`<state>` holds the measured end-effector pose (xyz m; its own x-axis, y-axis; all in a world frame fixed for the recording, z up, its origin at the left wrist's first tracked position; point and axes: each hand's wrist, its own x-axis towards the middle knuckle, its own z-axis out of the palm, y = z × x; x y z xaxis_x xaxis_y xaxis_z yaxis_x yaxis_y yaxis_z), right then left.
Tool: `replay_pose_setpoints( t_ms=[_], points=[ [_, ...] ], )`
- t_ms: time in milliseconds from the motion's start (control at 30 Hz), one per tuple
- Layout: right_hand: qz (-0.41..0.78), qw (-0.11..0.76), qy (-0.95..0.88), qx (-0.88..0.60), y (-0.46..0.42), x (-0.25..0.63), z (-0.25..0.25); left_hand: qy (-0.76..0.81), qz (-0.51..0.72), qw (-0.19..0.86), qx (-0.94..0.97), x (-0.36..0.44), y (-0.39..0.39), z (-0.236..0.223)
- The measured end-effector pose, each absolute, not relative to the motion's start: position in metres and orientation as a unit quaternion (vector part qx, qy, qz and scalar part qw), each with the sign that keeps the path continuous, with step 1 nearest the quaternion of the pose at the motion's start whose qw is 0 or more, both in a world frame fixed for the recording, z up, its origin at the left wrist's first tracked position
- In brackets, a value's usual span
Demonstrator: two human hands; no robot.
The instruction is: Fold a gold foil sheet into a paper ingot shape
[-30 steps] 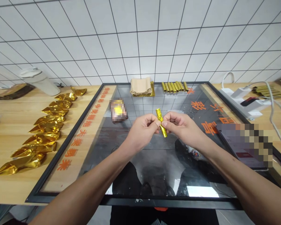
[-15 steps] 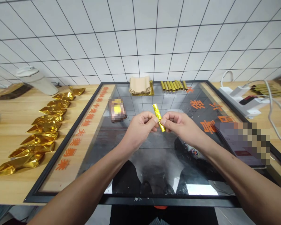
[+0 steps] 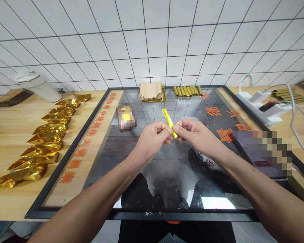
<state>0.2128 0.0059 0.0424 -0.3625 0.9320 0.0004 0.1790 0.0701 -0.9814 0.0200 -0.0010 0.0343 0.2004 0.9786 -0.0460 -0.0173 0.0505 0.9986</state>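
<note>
Between my two hands is a narrow roll of gold foil paper (image 3: pixel 168 117), held above the dark glass panel (image 3: pixel 164 172) and slanting with its far end to the left. My left hand (image 3: pixel 155 136) pinches it from the left near its lower part. From the right, my right hand (image 3: pixel 194 132) grips the same stretch with thumb and fingers. Both thumbs nearly meet on the foil, and a short end shows below them. Farther back lie a stack of brown paper sheets (image 3: pixel 150 91) with gold foil beneath and a row of short gold rolls (image 3: pixel 187 91).
Twisted gold foil pieces (image 3: pixel 47 136) line the wooden table at left, near a white tumbler (image 3: pixel 39 86). A partly blurred small packet (image 3: pixel 126 118) sits on the glass. At right are a power strip (image 3: pixel 258 108) with cables and a dark flat device (image 3: pixel 258 155).
The gold roll looks narrower and flatter in my fingers than before, and has shifted slightly up and left. Both hands keep their pinch in nearly the same place.
</note>
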Motion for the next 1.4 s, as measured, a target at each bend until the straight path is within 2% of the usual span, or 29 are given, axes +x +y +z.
replay_pose_setpoints(
  t_ms=[200,467,733,967,1200,1400],
  points=[
    [0.567,0.331,-0.631,-0.413,0.006,0.213,0.045,0.437,0.447,0.598,0.502,0.017,0.001,0.034],
    [0.499,0.346,-0.656,-0.447,0.009,0.215,0.038,0.439,0.414,0.614,0.508,0.021,-0.002,0.037],
    [0.435,0.340,-0.691,-0.466,0.008,0.212,0.038,0.435,0.413,0.580,0.550,0.023,-0.004,0.033],
    [0.382,0.364,-0.710,-0.466,0.000,0.204,0.040,0.452,0.448,0.501,0.587,0.025,-0.011,0.033],
    [0.377,0.369,-0.711,-0.465,0.001,0.205,0.042,0.424,0.451,0.567,0.543,0.021,-0.002,0.036],
    [0.403,0.358,-0.717,-0.442,-0.001,0.205,0.043,0.426,0.471,0.554,0.538,0.017,0.003,0.034]
  ],
)
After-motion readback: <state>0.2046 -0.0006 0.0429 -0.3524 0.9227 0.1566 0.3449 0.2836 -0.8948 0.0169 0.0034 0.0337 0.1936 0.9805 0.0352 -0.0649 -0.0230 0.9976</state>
